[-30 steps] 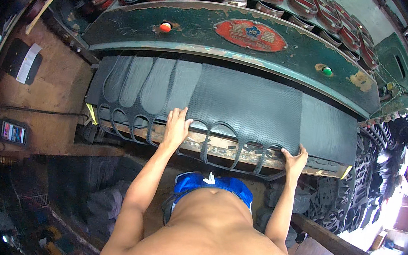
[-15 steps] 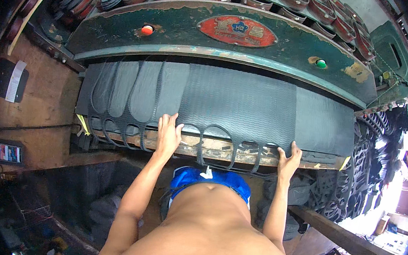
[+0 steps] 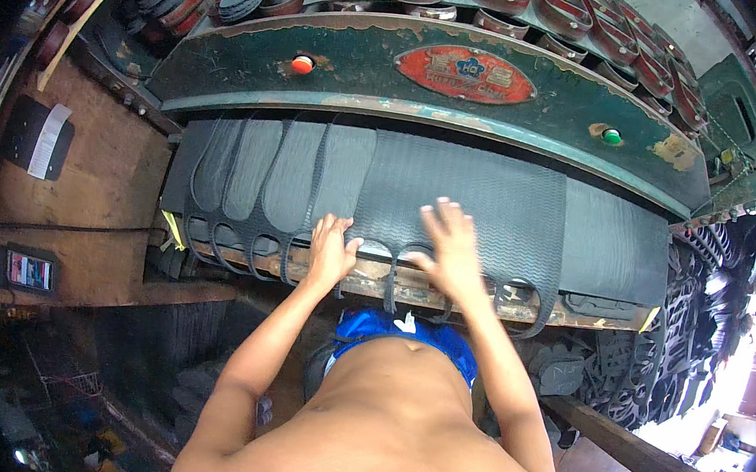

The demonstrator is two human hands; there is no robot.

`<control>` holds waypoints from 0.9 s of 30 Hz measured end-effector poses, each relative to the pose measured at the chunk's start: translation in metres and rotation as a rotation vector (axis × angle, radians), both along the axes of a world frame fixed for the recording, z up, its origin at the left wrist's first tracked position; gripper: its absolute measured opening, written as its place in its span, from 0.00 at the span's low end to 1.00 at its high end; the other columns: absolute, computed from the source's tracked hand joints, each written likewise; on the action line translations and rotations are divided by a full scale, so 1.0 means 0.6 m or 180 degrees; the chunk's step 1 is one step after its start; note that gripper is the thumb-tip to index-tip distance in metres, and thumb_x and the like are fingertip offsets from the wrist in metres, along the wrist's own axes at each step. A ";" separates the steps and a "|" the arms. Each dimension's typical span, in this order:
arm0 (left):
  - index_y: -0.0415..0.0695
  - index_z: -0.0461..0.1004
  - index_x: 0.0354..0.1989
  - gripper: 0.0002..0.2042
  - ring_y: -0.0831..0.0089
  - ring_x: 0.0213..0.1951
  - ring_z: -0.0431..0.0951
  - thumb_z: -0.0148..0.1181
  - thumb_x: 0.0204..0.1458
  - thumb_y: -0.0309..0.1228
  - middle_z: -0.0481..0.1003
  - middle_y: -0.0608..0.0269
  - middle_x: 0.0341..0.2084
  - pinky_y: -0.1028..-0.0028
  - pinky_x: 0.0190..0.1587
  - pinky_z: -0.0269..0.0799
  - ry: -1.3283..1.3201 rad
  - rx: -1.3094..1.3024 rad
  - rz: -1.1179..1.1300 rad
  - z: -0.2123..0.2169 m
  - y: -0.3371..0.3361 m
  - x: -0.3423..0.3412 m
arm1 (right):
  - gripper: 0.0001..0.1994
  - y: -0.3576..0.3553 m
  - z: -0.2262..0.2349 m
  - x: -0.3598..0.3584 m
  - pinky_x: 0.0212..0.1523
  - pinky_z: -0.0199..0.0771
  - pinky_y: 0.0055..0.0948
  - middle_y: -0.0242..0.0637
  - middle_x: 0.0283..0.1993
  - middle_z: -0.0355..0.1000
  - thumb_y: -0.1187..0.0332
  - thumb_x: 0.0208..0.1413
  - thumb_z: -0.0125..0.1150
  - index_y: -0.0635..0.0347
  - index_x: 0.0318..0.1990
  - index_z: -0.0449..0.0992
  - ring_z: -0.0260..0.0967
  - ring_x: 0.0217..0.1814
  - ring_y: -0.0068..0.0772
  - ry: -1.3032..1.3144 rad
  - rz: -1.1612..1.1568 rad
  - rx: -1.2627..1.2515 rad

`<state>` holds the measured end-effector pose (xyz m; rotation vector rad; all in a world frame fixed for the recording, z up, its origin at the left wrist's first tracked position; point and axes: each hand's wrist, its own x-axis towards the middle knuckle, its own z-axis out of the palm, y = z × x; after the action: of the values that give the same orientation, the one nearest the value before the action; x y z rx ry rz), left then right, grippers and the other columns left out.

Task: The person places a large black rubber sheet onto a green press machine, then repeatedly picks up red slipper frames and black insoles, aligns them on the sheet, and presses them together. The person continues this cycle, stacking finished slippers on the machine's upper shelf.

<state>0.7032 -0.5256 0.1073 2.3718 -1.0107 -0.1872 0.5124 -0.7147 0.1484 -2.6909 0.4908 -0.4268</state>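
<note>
Black sheet is partly hidden by the blurred right hand, fingers apart.

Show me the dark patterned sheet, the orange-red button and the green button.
Dark patterned sheet [image 3: 509,199]: head view, on its wavy-textured top.
Orange-red button [image 3: 302,65]: head view, on its cap.
Green button [image 3: 612,137]: head view, on its cap.
</note>
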 end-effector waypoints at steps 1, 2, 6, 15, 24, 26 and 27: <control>0.36 0.78 0.50 0.21 0.50 0.53 0.72 0.72 0.47 0.28 0.73 0.50 0.45 0.57 0.58 0.67 0.0010 0.0074 0.0012 0.000 0.001 -0.002 | 0.45 0.023 -0.021 0.036 0.79 0.40 0.60 0.53 0.80 0.49 0.36 0.55 0.62 0.52 0.75 0.60 0.42 0.82 0.59 0.0723 0.0083 -0.0083; 0.36 0.77 0.50 0.21 0.50 0.53 0.72 0.72 0.47 0.29 0.73 0.50 0.46 0.57 0.58 0.67 0.0003 0.0003 0.0025 0.000 0.002 -0.005 | 0.46 0.038 -0.040 0.043 0.79 0.38 0.59 0.52 0.80 0.48 0.31 0.57 0.54 0.52 0.76 0.58 0.40 0.83 0.59 0.1036 0.0106 -0.0397; 0.37 0.77 0.52 0.21 0.50 0.54 0.71 0.71 0.49 0.30 0.72 0.49 0.47 0.56 0.60 0.67 0.0013 -0.0047 0.0098 -0.001 0.007 -0.014 | 0.45 0.030 -0.088 0.050 0.79 0.37 0.59 0.52 0.80 0.48 0.34 0.58 0.54 0.52 0.76 0.58 0.40 0.83 0.57 0.0722 0.0100 -0.0424; 0.35 0.76 0.51 0.20 0.49 0.54 0.71 0.69 0.51 0.30 0.71 0.47 0.47 0.56 0.59 0.67 -0.0175 -0.0155 0.0035 -0.005 0.007 -0.015 | 0.45 0.149 -0.090 -0.068 0.78 0.45 0.56 0.58 0.76 0.52 0.42 0.50 0.70 0.69 0.66 0.67 0.46 0.80 0.58 0.1130 -0.0091 -0.0235; 0.35 0.75 0.52 0.20 0.50 0.53 0.71 0.69 0.52 0.31 0.71 0.47 0.47 0.55 0.58 0.68 -0.0428 -0.0132 -0.0089 -0.017 0.011 -0.012 | 0.31 0.169 -0.111 -0.076 0.63 0.63 0.50 0.55 0.58 0.66 0.45 0.44 0.75 0.64 0.46 0.79 0.62 0.64 0.56 0.0541 -0.0590 0.0054; 0.36 0.75 0.53 0.21 0.50 0.54 0.70 0.69 0.52 0.32 0.71 0.47 0.47 0.56 0.58 0.67 -0.0388 -0.0078 -0.0106 -0.017 0.013 -0.011 | 0.32 0.170 -0.110 -0.079 0.58 0.66 0.48 0.53 0.52 0.69 0.45 0.44 0.75 0.63 0.47 0.78 0.66 0.58 0.55 0.0599 -0.0587 0.0227; 0.37 0.75 0.52 0.21 0.50 0.54 0.70 0.69 0.52 0.32 0.71 0.47 0.47 0.55 0.59 0.67 -0.0317 -0.0103 -0.0116 -0.017 0.014 -0.011 | 0.32 0.170 -0.111 -0.081 0.56 0.66 0.48 0.52 0.49 0.69 0.45 0.44 0.75 0.63 0.48 0.78 0.67 0.56 0.55 0.0578 -0.0554 0.0144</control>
<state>0.6968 -0.5173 0.0969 2.3544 -1.0953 -0.0662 0.4637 -0.6128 0.0818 -2.6661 0.7810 -0.2151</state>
